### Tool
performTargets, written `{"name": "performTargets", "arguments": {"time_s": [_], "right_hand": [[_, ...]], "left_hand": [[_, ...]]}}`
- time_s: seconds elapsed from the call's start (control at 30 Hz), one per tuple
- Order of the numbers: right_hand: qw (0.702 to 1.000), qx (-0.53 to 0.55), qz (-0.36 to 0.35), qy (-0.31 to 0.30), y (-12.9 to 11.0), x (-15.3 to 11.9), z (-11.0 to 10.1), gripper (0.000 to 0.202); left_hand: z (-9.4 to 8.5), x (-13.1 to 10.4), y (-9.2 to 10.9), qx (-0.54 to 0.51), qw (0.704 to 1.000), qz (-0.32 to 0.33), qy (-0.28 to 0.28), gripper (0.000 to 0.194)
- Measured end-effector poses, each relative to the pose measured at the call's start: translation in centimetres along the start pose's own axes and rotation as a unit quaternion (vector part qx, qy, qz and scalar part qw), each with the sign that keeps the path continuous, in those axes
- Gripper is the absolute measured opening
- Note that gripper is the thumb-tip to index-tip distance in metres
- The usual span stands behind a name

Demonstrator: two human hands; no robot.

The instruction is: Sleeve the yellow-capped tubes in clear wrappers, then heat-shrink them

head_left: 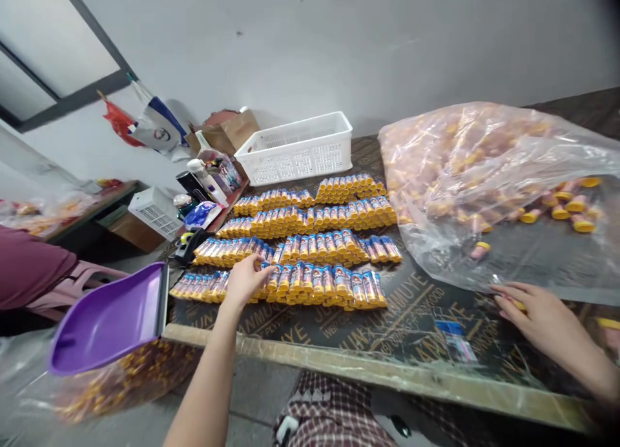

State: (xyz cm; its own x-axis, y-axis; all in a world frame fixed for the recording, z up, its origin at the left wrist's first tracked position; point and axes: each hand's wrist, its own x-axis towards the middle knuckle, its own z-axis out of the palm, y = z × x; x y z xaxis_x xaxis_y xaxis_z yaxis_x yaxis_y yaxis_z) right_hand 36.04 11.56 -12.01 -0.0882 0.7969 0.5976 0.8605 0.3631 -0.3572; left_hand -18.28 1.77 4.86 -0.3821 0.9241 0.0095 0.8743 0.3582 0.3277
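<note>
Small tubes with yellow caps and blue labels (317, 282) lie stacked in several rows on the dark board. My left hand (246, 280) reaches onto the front row, its thumb and fingers closed around a tube there; the fingers partly hide it. At the right, my right hand (540, 311) is closed on another yellow-capped tube (517, 303), mostly covered by the fingers, low over the board. Past that hand, a large clear plastic bag (450, 143) holds many pink tubes with yellow caps. One loose tube (480, 250) lies near its mouth.
Behind the rows stands a white plastic crate (300, 159). A purple scoop (111, 318) is at the table's left end, above a bag of yellow pieces (140, 376). A flat blue-and-clear wrapper (455, 340) lies near the wooden front edge (349, 363). Another person's sleeve (33, 266) shows at far left.
</note>
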Motion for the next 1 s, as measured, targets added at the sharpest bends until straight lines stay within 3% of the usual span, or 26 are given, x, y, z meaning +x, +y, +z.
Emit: {"name": "performTargets", "arguments": {"time_s": [0.07,0.13,0.23,0.27,0.3,0.37,0.43,0.47,0.57,0.63,0.73,0.87,1.0], "right_hand": [[0.999,-0.03,-0.02,-0.03,-1.1,-0.4,-0.1,0.049],[0.998,-0.045,0.01,-0.03,-2.9,-0.6,-0.9,0.047],[0.995,-0.061,0.057,-0.06,-5.4,-0.5,-2.1,0.04],[0.992,-0.076,0.067,-0.069,-6.0,-0.4,-2.3,0.036],[0.99,-0.09,0.076,-0.077,-6.3,-0.4,-2.4,0.033],[0.986,-0.11,0.088,-0.093,-6.8,-0.4,-2.5,0.029],[0.983,-0.119,0.093,-0.103,-7.2,-0.5,-2.8,0.026],[0.983,-0.12,0.094,-0.106,-7.4,-0.6,-2.9,0.025],[0.983,-0.112,0.098,-0.106,-8.2,-0.7,-3.4,0.02],[0.984,-0.101,0.11,-0.099,-8.4,-0.7,-3.6,0.019],[0.983,-0.083,0.141,-0.085,-8.0,-0.4,-3.4,0.017],[0.976,-0.068,0.192,-0.075,-6.6,0.6,-2.8,0.021],[0.975,-0.042,0.206,-0.07,-6.2,2.1,-2.7,0.023]], "left_hand": [[-0.4,-0.4,0.6,0.059,0.998,-0.001,-0.006,0.044],[-0.9,-1.2,1.9,0.089,0.995,-0.012,0.033,0.045],[-0.6,-3.1,5.7,-0.025,0.993,0.032,0.112,0.039],[0.1,-3.9,7.4,-0.095,0.988,0.062,0.106,0.037],[1.3,-4.9,9.4,-0.17,0.978,0.104,0.068,0.035],[4.6,-7.0,13.7,-0.283,0.936,0.197,-0.065,0.028],[8.9,-8.7,17.9,-0.275,0.891,0.301,-0.2,0.022],[11.0,-9.3,19.8,-0.246,0.879,0.333,-0.238,0.02],[16.2,-9.6,23.5,-0.139,0.908,0.322,-0.23,0.023],[18.1,-9.2,24.3,-0.095,0.93,0.29,-0.207,0.021],[18.9,-8.7,24.1,-0.099,0.933,0.282,-0.199,0.011],[19.1,-8.7,23.4,-0.189,0.921,0.273,-0.202,0.008],[19.8,-8.4,23.2,-0.352,0.881,0.21,-0.234,0.005]]}}
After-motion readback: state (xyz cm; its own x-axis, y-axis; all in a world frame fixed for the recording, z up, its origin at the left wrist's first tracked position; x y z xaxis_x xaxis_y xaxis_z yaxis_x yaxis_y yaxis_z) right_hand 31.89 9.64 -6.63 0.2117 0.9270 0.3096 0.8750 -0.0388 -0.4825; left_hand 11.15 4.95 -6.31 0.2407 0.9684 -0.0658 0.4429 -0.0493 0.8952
